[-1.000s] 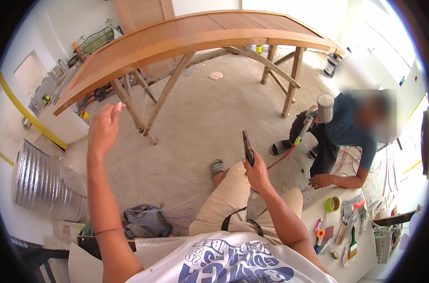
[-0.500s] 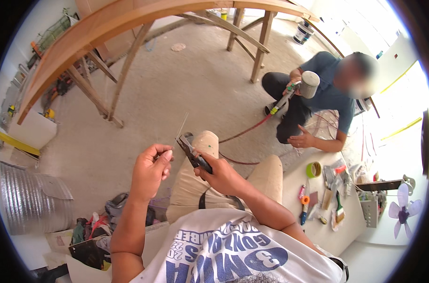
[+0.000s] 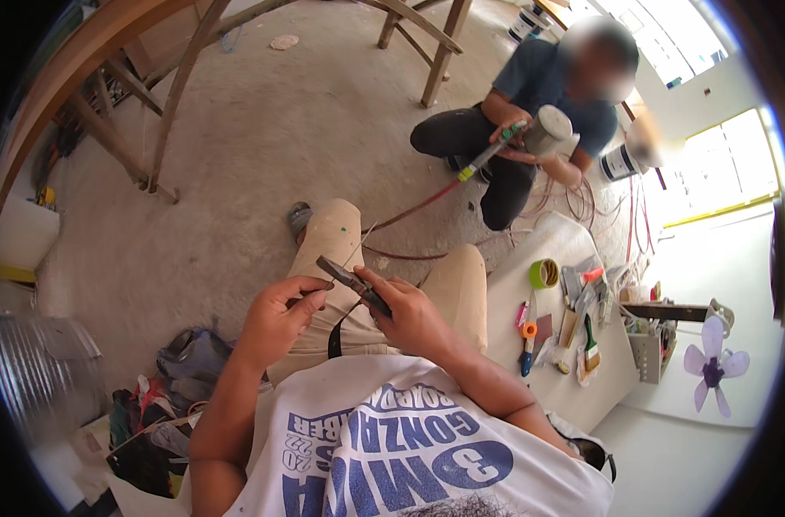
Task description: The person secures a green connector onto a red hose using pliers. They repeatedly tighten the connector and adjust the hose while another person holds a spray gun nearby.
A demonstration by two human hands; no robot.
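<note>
My right hand (image 3: 409,312) is wrapped round dark-handled pliers (image 3: 344,274), whose jaws point up and left, over my lap. With thumb and fingertips pressed together, my left hand (image 3: 282,317) pinches a thin wire (image 3: 355,248) just beside the jaws. The wire slants up past the pliers toward my knee. Whether the jaws are clamped on it I cannot tell. Both hands are close together above my beige trousers (image 3: 328,237).
Ahead on the right, a crouching person (image 3: 530,103) holds a spray gun with a cup (image 3: 547,129) and red hose (image 3: 422,205). At my right, a board (image 3: 599,401) bears green tape (image 3: 544,274) and brushes (image 3: 591,349). A wooden trestle (image 3: 181,103) stands far left, a silvery roll (image 3: 43,370) near left.
The pliers have come closer to my left hand, and the wire now leans right. The other person's free hand has moved up to the spray gun's cup. My view has shifted right.
</note>
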